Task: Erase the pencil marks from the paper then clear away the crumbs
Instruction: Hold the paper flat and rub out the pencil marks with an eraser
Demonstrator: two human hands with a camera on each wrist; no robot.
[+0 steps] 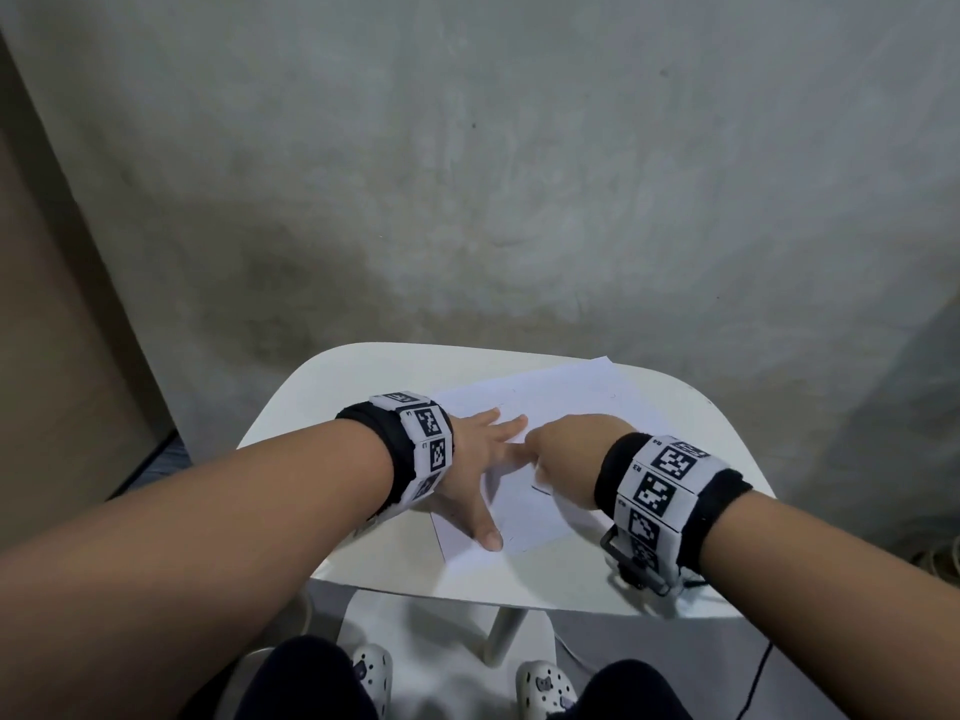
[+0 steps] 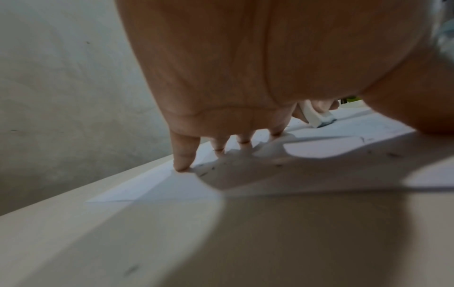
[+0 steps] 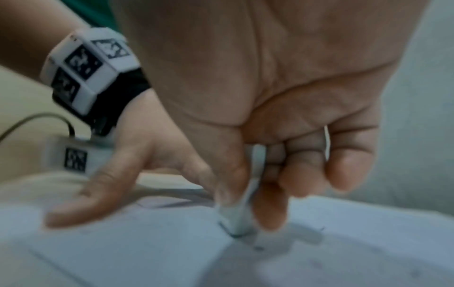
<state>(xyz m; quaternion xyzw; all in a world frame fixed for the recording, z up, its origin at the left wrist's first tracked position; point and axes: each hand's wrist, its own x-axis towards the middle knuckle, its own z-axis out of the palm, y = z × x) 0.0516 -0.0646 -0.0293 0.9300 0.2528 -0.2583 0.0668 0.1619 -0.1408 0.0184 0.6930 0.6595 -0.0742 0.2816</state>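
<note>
Pinching a small white block eraser [image 3: 242,217], the right hand [image 1: 563,449] rubs the white paper sheet [image 1: 566,402] on the table; the left hand [image 1: 470,462] presses flat, fingers spread. Dark crumbs [image 2: 203,170] remain, so erasing seems unfinished.

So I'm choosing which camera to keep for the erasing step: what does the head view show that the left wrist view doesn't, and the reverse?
Only the head view shows both banded wrists, the right hand from above and the whole rounded white table. Only the left wrist view shows the white block eraser, its dirty tip on the sheet, and dark crumbs. Both show the left hand pressing the white paper sheet flat.
</note>
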